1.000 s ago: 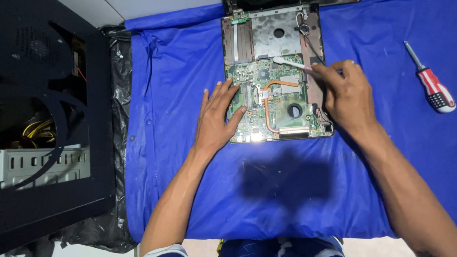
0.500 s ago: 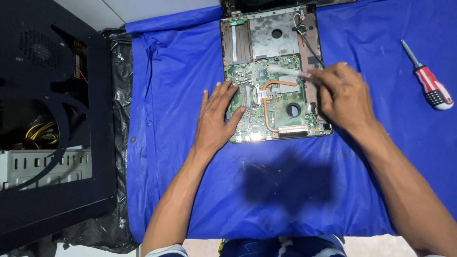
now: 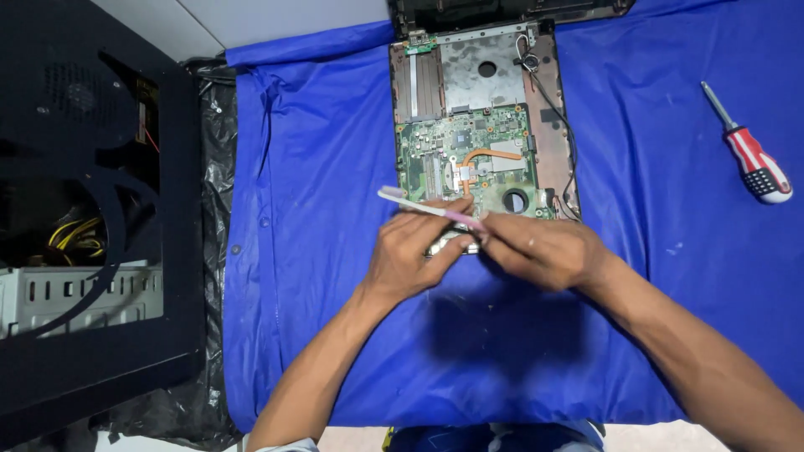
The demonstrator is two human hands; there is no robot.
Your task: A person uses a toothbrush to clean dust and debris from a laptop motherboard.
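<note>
An opened laptop base (image 3: 486,125) lies on a blue cloth (image 3: 318,276), its green circuit board (image 3: 469,159) with a copper heat pipe exposed. My two hands meet at the board's near edge. My right hand (image 3: 540,249) grips the pink handle of a toothbrush-like brush (image 3: 423,206), whose white head points left. My left hand (image 3: 414,251) rests just below the brush with curled fingers, touching the near edge of the laptop base; whether it grips anything is unclear.
A red, white and black-handled screwdriver (image 3: 749,155) lies on the cloth at the right. An open black computer case (image 3: 92,209) with yellow wires stands at the left, on black plastic sheeting (image 3: 213,167).
Both hands have drawn back from the middle of the board to its near edge. The brush, earlier over the board at the right, now points left across my left hand.
</note>
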